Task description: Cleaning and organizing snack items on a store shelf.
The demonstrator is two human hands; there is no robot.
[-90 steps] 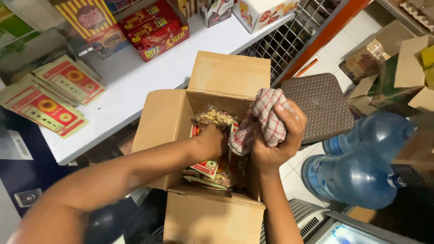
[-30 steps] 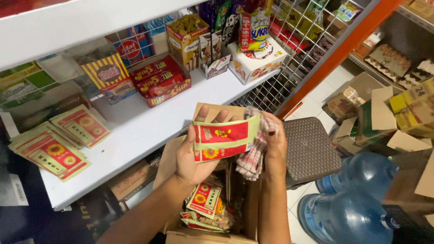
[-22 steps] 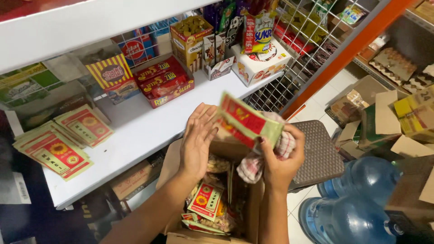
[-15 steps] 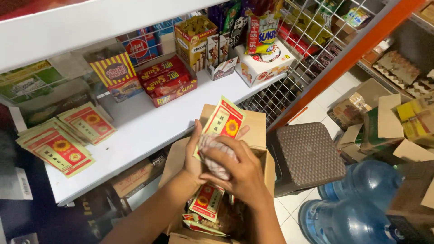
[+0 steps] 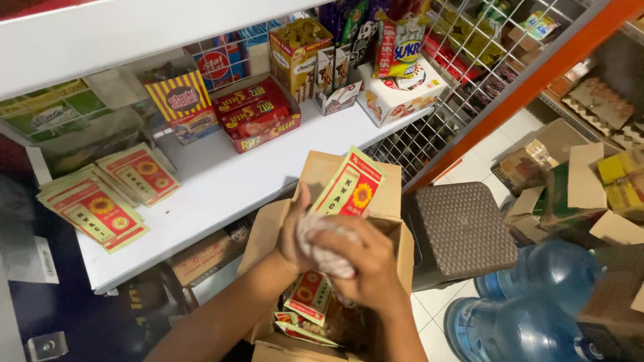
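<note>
The flat red-and-green sunflower packet (image 5: pixel 349 190), now raised, is being wiped with soft crumpled cloth (image 5: pixel 327 243); fingers (image 5: pixel 365 251) are pressed around both, light and bendable.

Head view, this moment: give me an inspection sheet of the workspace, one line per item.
Surface: white shelf, partly bare.
Job's things: red-and-green packet upright over open cardboard box; more packets inside.
Clutter: flat packets at the shelf's left, snack boxes at the back.
Grippers: left hand holds the packet; right hand presses a checked cloth on it.
Cables: nothing seen.
Surroundings: brown stool, blue water jugs, wire rack.
</note>
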